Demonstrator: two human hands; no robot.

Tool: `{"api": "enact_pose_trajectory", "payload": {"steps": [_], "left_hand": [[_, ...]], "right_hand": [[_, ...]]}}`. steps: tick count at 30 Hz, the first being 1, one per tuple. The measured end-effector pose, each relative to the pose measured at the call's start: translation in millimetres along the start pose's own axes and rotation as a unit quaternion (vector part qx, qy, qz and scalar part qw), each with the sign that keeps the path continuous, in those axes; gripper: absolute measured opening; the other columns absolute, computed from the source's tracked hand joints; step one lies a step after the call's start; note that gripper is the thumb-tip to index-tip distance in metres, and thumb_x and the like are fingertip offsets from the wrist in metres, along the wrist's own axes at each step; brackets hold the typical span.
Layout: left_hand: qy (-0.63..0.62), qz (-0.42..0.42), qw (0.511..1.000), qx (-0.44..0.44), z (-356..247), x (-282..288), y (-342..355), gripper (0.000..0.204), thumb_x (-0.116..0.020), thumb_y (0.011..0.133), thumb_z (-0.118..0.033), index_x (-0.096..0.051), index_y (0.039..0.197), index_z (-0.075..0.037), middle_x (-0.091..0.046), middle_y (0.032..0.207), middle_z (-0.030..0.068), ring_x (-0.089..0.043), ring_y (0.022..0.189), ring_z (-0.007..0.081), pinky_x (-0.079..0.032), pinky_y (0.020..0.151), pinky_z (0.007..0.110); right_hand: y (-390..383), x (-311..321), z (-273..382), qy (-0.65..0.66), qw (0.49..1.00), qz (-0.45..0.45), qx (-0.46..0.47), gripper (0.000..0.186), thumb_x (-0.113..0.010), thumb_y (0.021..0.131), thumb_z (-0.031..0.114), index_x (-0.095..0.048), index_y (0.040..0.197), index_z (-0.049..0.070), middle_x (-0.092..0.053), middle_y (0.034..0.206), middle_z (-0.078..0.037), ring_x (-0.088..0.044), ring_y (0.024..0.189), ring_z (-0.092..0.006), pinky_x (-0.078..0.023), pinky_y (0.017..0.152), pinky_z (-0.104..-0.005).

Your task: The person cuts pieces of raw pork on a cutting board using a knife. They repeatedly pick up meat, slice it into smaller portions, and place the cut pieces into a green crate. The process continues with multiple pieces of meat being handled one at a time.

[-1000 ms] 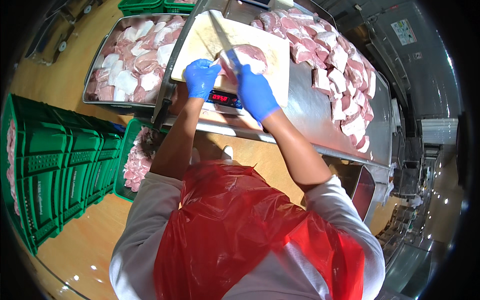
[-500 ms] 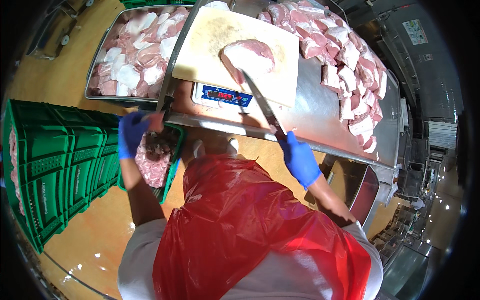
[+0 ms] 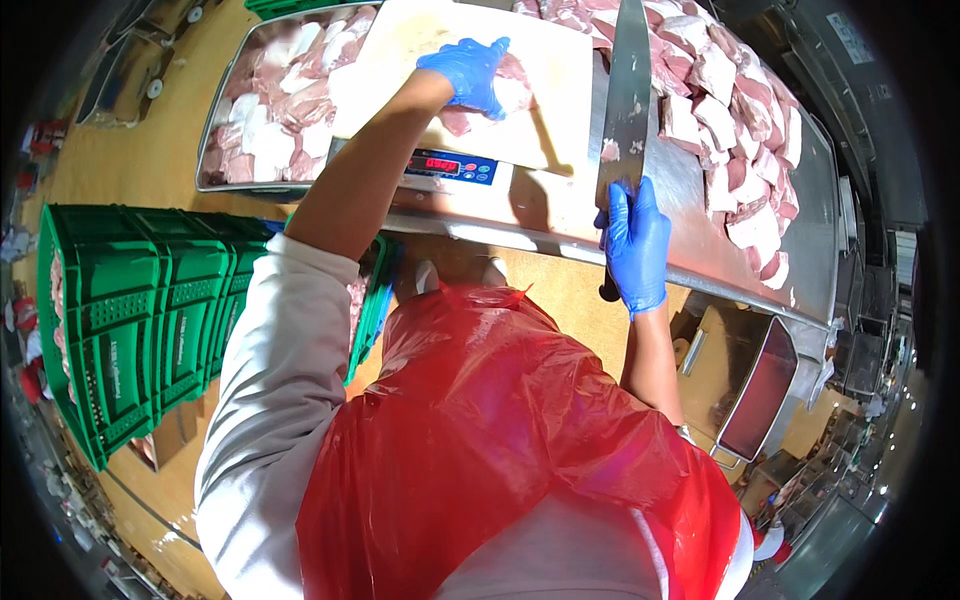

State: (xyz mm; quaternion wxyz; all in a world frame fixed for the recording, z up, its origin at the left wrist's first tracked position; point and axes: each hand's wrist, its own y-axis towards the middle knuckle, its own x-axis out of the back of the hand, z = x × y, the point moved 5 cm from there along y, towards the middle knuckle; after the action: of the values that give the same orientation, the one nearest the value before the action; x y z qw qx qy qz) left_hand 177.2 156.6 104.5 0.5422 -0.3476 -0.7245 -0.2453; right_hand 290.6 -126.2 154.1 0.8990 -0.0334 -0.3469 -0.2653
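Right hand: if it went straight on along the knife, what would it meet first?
Probably the meat pile: the knife in the right hand points away from the body, its blade overlapping the pile near the picture's top edge. Height is unclear; it may pass above.

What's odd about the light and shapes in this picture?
In the head view, fisheye distortion bows the steel table's front edge; also in the head view, glare whitens parts of the cutting board, a dark shadow streaks its right side, and the knife looks fairly crisp.
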Motion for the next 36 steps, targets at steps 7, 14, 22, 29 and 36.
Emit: {"api": "enact_pose_trajectory", "payload": {"steps": [7,14,22,29,36], "left_hand": [[0.091,0.068,0.953,-0.281,-23,-15,-9,0.084,-0.075,0.070,-0.013,-0.044,0.147,-0.028,-0.052,0.143,0.0194,-0.054,0.128,0.0384,-0.047,0.100,0.055],[-0.251,-0.106,0.930,-0.248,46,28,-98,0.021,-0.065,0.082,-0.004,-0.072,0.102,-0.009,-0.062,0.121,0.0176,-0.062,0.109,0.0350,-0.050,0.097,0.046],[-0.065,-0.278,0.958,-0.039,-48,-33,-118,0.048,-0.074,0.075,-0.021,-0.069,0.123,-0.019,-0.042,0.145,0.0237,-0.037,0.136,0.0446,-0.031,0.114,0.055],[-0.046,-0.277,0.922,-0.267,21,-13,-94,0.034,-0.061,0.071,0.005,-0.075,0.094,-0.015,-0.042,0.149,0.0239,-0.041,0.138,0.0469,-0.033,0.116,0.053],[-0.299,-0.388,0.863,0.119,21,-40,-156,0.013,-0.070,0.082,-0.006,-0.068,0.095,-0.007,-0.063,0.113,0.0178,-0.063,0.102,0.0344,-0.051,0.090,0.042]], "right_hand": [[-31,17,-67,-0.003,0.998,-0.002,-0.066,0.018,-0.054,0.104,0.017,-0.050,0.102,-0.001,-0.066,0.069,-0.019,-0.068,0.059,-0.0325,-0.050,0.052,-0.0401],[-54,10,-104,-0.038,0.996,0.034,-0.067,0.022,-0.052,0.105,0.023,-0.055,0.103,0.001,-0.063,0.065,-0.013,-0.063,0.055,-0.0240,-0.047,0.052,-0.0355],[11,-31,-66,0.009,0.997,0.080,0.002,0.023,-0.053,0.105,0.022,-0.055,0.106,-0.001,-0.065,0.070,-0.017,-0.063,0.056,-0.0286,-0.048,0.053,-0.0389],[53,-39,-17,-0.032,0.989,0.077,0.124,0.020,-0.054,0.105,0.020,-0.058,0.105,0.000,-0.064,0.067,-0.014,-0.063,0.055,-0.0251,-0.048,0.053,-0.0366],[30,-77,-22,-0.108,0.975,0.117,0.157,0.016,-0.057,0.101,0.018,-0.054,0.105,0.003,-0.066,0.079,-0.026,-0.064,0.073,-0.0474,-0.050,0.061,-0.0528]]}}
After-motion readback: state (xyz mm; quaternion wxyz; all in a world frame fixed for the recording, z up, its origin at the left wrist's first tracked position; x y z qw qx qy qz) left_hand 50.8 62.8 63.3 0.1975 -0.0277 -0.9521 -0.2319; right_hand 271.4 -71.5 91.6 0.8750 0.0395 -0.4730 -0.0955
